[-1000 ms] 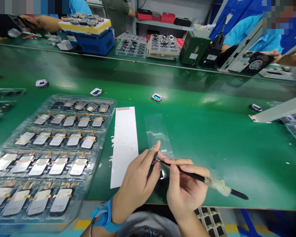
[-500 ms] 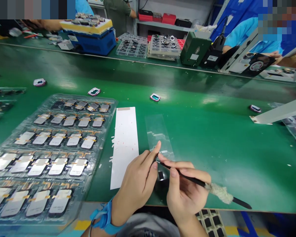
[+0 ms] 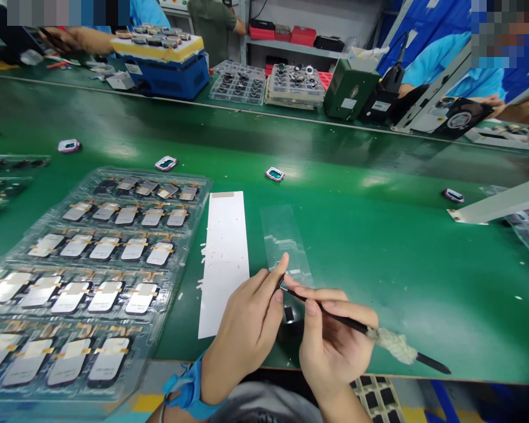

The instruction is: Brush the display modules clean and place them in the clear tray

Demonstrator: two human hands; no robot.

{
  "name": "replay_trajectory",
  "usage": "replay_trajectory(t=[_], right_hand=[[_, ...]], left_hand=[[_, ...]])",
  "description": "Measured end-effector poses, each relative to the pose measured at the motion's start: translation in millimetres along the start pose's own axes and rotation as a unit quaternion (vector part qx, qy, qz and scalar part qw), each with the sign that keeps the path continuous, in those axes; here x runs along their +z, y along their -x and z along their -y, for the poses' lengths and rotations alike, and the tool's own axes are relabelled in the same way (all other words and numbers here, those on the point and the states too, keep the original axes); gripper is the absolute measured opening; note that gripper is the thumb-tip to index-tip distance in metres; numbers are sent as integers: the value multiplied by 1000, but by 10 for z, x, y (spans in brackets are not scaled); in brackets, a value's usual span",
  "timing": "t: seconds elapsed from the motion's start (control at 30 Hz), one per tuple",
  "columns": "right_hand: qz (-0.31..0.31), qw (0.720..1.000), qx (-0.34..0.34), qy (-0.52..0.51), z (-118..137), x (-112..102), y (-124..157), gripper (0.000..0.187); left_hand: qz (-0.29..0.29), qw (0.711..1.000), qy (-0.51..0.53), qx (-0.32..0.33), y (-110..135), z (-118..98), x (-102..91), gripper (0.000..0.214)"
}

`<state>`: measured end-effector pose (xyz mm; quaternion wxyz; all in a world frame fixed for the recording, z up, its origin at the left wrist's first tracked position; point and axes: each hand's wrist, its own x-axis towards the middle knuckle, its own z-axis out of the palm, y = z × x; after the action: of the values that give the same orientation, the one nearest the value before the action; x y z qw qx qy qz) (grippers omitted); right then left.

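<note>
The left hand (image 3: 249, 323) is pinching a small dark piece (image 3: 279, 284) between thumb and index finger, and the fingers are covering too much of it to say what it is. The right hand (image 3: 339, 338) is gripping a black tool (image 3: 355, 324), its tip pointing right at that pinch; whether it is touching is too small to call. Here's the danger: too much push, and that tip could be skidding into the piece or the left fingertips. A slackening pinch could be sending the piece down onto the surface (image 3: 401, 252), near the dark square (image 3: 288, 315) lying below the hands. White scraps (image 3: 203, 252) are lying along the paper strip (image 3: 227, 229), and a stray one could be sticking to the work. A careless left elbow could be jolting the loaded tray (image 3: 186, 241).
</note>
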<state>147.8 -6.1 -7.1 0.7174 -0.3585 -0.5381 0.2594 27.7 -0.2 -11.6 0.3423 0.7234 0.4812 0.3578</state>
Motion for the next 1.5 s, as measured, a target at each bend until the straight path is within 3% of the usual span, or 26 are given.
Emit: replay_trajectory(t=[0.53, 1.5], right_hand=[[13, 1000, -14, -4, -37, -36, 32, 34], [5, 1000, 15, -2, -13, -34, 19, 26]], left_hand=[[10, 1000, 14, -11, 0, 0, -5, 50], [13, 1000, -10, -18, 13, 3, 0, 53]])
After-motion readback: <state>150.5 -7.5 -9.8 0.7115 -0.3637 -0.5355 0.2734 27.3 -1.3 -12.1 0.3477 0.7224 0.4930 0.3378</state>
